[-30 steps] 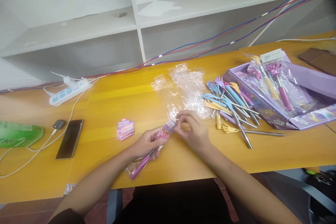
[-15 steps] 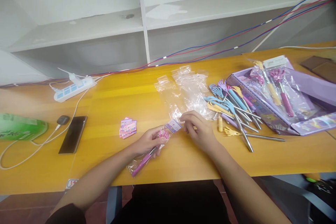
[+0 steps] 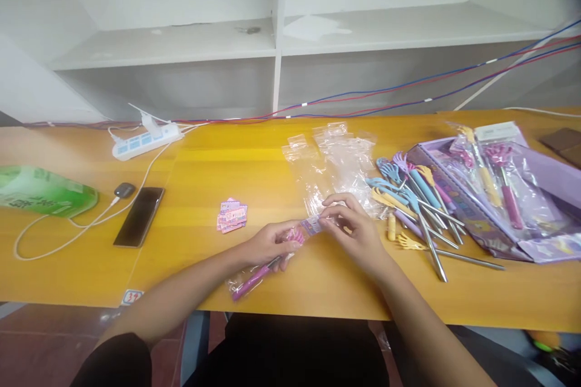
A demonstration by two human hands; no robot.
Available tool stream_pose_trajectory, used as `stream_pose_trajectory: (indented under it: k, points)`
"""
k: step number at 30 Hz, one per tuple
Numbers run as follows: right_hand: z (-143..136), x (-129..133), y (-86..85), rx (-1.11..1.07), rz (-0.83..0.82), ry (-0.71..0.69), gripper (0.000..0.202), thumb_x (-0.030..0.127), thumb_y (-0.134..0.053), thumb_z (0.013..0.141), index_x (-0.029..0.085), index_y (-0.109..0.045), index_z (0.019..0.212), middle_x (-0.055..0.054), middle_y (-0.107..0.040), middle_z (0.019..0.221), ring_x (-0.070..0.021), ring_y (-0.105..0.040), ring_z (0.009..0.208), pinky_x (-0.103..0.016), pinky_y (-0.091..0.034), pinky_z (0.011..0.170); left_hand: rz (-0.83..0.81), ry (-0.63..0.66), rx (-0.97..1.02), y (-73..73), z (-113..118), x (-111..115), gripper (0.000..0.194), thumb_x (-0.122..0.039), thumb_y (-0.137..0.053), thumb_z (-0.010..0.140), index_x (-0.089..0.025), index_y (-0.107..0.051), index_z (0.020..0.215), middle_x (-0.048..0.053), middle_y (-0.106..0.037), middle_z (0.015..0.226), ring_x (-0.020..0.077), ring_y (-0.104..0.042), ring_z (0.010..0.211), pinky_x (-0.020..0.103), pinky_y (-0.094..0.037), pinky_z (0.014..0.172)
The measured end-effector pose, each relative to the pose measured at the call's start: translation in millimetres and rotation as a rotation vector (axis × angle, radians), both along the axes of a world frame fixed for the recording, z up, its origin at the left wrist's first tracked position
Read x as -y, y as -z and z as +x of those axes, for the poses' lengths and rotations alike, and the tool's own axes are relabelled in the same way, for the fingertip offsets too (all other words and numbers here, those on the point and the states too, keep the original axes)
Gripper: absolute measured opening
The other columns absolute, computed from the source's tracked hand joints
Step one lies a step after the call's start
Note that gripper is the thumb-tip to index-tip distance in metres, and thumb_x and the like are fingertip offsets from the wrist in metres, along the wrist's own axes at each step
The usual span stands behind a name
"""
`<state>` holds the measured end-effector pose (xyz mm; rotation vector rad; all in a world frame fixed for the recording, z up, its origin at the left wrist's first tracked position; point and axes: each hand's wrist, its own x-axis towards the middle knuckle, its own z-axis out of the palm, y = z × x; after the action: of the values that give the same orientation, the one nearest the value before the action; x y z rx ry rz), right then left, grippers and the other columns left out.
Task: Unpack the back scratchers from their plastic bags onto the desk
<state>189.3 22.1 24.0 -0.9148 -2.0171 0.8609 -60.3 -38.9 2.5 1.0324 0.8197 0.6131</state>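
Note:
A pink back scratcher lies inside a clear plastic bag, with a small printed card at the bag's upper end. My left hand is wrapped round the bagged scratcher near its pink claw. At the card end, my right hand pinches the edge of the bag between thumb and fingers. Clear bags are spread just beyond my hands. Several loose scratchers with steel rods lie in a pile to the right. A small stack of printed cards rests on the table left of my hands.
A purple box with bagged scratchers stands at the right. On the left are a phone, a green package, a white power strip and cables. White shelving rises behind the table.
My right hand has closed onto the card end of the bag, where it was just beside it before. The whole view has shifted slightly; my left hand keeps its hold.

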Motion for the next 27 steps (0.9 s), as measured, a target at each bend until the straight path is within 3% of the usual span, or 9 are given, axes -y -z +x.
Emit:
stream_pose_trajectory:
  k: [4, 7, 9, 12, 15, 17, 19, 22, 27]
  points:
    - [10, -9, -15.5, 0.043, 0.069, 0.036, 0.014, 0.032, -0.064, 0.105, 0.024, -0.072, 0.097, -0.009, -0.059, 0.115, -0.0189, -0.062, 0.096, -0.029, -0.05, 0.068, 0.031, 0.011, 0.005, -0.8, -1, 0, 0.076, -0.05, -0.071, 0.099, -0.024, -0.043, 0.165, -0.002, -0.063, 0.062, 0.0126, -0.062, 0.048, 0.019, -0.046, 0.047]
    - [14, -18, -43.0, 0.023, 0.14, 0.115, 0.014, 0.033, -0.062, 0.106, 0.023, -0.069, 0.097, -0.009, -0.061, 0.113, -0.0202, -0.062, 0.101, -0.029, -0.049, 0.072, 0.03, 0.015, -0.005, -2.1, -2, 0, 0.075, -0.05, -0.069, 0.1, -0.026, -0.042, 0.166, -0.003, -0.062, 0.06, 0.013, -0.062, 0.048, 0.019, -0.045, 0.047]
    - [1, -19, -63.6, 0.006, 0.096, 0.068, 0.015, 0.035, -0.061, 0.107, 0.023, -0.066, 0.1, -0.007, -0.064, 0.106, -0.0176, -0.063, 0.092, -0.028, -0.048, 0.071, 0.023, 0.004, -0.02, -1.4, -2, 0, 0.072, -0.051, -0.069, 0.1, -0.027, -0.045, 0.164, -0.003, -0.062, 0.061, 0.0126, -0.062, 0.048, 0.019, -0.045, 0.048]
    - [-52, -18, -81.9, 0.06, -0.069, -0.168, 0.015, 0.035, -0.059, 0.108, 0.022, -0.065, 0.105, -0.002, -0.069, 0.092, -0.014, -0.063, 0.077, -0.027, -0.049, 0.069, 0.017, -0.023, -0.079, 2.1, 0, 1, 0.066, -0.055, -0.068, 0.099, -0.024, -0.053, 0.155, -0.002, -0.064, 0.062, 0.0128, -0.06, 0.046, 0.021, -0.045, 0.048]
    - [-128, -23, -76.2, 0.247, -0.106, -0.405, 0.008, 0.027, -0.064, 0.105, 0.019, -0.067, 0.104, -0.002, -0.075, 0.095, -0.0142, -0.067, 0.083, -0.026, -0.049, 0.075, 0.009, -0.057, -0.159, 5.0, 3, 3, 0.056, -0.058, -0.068, 0.098, -0.017, -0.065, 0.136, 0.0, -0.066, 0.061, 0.0138, -0.058, 0.044, 0.024, -0.045, 0.047]
    - [-169, -32, -65.7, 0.444, -0.03, -0.454, 0.006, 0.023, -0.067, 0.104, 0.017, -0.069, 0.106, -0.005, -0.076, 0.101, -0.0154, -0.069, 0.087, -0.026, -0.048, 0.076, 0.006, -0.078, -0.183, 5.3, 4, 4, 0.053, -0.059, -0.068, 0.097, -0.016, -0.066, 0.129, 0.0, -0.067, 0.06, 0.0146, -0.058, 0.043, 0.025, -0.045, 0.047]
    - [-189, -40, -58.1, 0.568, 0.058, -0.394, 0.011, 0.019, -0.065, 0.103, 0.014, -0.07, 0.112, -0.012, -0.074, 0.112, -0.0187, -0.069, 0.09, -0.028, -0.046, 0.076, 0.005, -0.093, -0.179, 4.7, 6, 4, 0.054, -0.061, -0.068, 0.096, -0.017, -0.064, 0.127, -0.001, -0.066, 0.059, 0.0151, -0.058, 0.043, 0.025, -0.045, 0.046]
    - [-169, -42, -57.7, 0.484, 0.189, -0.277, 0.017, 0.018, -0.054, 0.107, 0.014, -0.069, 0.114, -0.013, -0.07, 0.117, -0.0197, -0.067, 0.091, -0.03, -0.046, 0.076, -0.017, -0.107, -0.148, 4.1, 8, 3, 0.054, -0.064, -0.068, 0.095, -0.016, -0.065, 0.12, 0.0, -0.066, 0.058, 0.0148, -0.057, 0.041, 0.025, -0.044, 0.044]
    - [-72, -19, -55.3, 0.02, 0.49, -0.001, 0.015, 0.01, -0.058, 0.101, 0.021, -0.065, 0.109, -0.005, -0.065, 0.103, -0.0136, -0.058, 0.077, -0.028, -0.049, 0.073, -0.037, -0.158, -0.021, 3.6, 7, -1, 0.059, -0.063, -0.068, 0.096, -0.019, -0.06, 0.135, -0.001, -0.067, 0.061, 0.0141, -0.06, 0.045, 0.023, -0.047, 0.046]
